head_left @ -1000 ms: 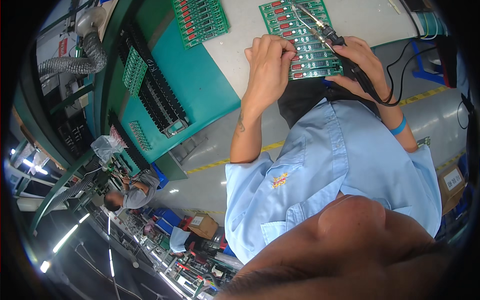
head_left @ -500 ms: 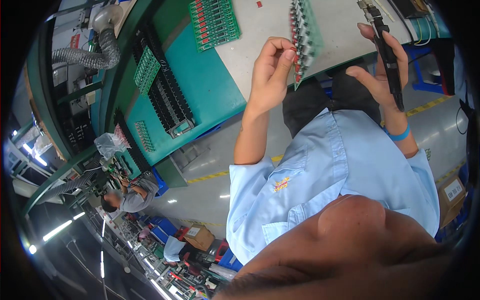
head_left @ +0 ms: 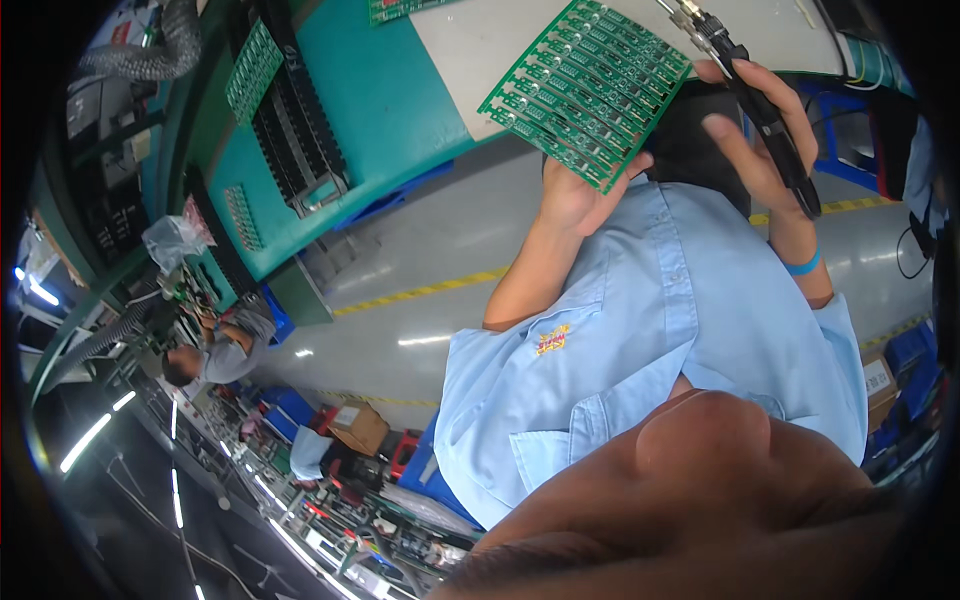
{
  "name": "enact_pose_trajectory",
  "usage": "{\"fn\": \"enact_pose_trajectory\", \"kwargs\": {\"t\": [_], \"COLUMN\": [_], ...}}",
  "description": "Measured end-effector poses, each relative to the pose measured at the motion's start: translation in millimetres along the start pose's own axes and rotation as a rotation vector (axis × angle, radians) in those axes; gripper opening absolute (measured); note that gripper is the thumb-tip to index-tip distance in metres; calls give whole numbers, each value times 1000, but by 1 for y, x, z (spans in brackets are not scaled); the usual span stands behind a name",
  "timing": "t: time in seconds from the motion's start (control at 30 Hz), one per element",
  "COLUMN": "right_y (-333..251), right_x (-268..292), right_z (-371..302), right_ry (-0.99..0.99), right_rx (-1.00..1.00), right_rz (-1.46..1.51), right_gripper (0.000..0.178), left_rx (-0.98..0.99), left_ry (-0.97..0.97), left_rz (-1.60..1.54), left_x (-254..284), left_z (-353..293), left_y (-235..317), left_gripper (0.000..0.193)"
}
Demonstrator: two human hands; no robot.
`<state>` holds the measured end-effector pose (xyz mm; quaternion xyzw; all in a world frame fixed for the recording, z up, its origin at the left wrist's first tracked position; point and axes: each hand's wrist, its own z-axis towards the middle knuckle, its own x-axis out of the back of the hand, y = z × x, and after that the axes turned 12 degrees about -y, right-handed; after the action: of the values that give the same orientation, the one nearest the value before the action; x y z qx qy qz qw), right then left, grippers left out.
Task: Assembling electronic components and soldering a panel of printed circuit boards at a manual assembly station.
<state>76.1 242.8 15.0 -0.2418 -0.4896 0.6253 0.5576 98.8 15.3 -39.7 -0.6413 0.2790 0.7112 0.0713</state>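
A green circuit board panel (head_left: pixel 590 90), made of several narrow boards side by side, is held up over the near edge of the bench. My left hand (head_left: pixel 585 197) grips it from below at its near corner, the fingers partly hidden behind it. To the right, my right hand (head_left: pixel 775 135) holds a black pen-shaped tool with a metal fitting at its far end (head_left: pixel 765 120). The tool lies along the fingers, its metal end close to the panel's far right corner. I cannot tell whether the two touch.
A black slotted rack (head_left: pixel 295 130) stands on the green mat (head_left: pixel 385 90), with another board panel (head_left: pixel 254 72) leaning on it. A further panel (head_left: pixel 405 8) lies at the far edge of view. A co-worker (head_left: pixel 225 350) sits farther left along the bench.
My left hand has turned the panel from edge-on to its flat green side facing up and brought it nearer. The right hand still holds the tool. The view has shifted.
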Motion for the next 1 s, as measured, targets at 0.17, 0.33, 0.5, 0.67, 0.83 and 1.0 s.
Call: {"fn": "enact_pose_trajectory", "kwargs": {"t": [0.17, 0.33, 0.5, 0.67, 0.83, 1.0], "right_y": [-18, -23, -30, -35, -41, -41], "right_x": [-4, 0, -2, 2, -1, -4], "right_z": [-8, -6, -8, -13, -14, -14], "right_ry": [27, -197, -220, -194, -297, -329], "right_rx": [-216, -82, -35, -81, -37, -101], "right_rz": [45, -104, -142, -185, -182, -221], "right_gripper": [49, 39, 37, 40, 38, 36], "left_rx": [28, 39, 83, 97, 106, 123], "left_ry": [-10, -25, 20, -75, -22, -46], "left_rz": [-313, -329, -316, -286, -250, -336], "left_x": [49, 67, 65, 68, 59, 62], "left_z": [-17, -18, -14, -8, 0, 0], "left_y": [-15, -28, -24, -25, -26, -28], "left_gripper": [32, 26, 27, 32, 36, 37]}}
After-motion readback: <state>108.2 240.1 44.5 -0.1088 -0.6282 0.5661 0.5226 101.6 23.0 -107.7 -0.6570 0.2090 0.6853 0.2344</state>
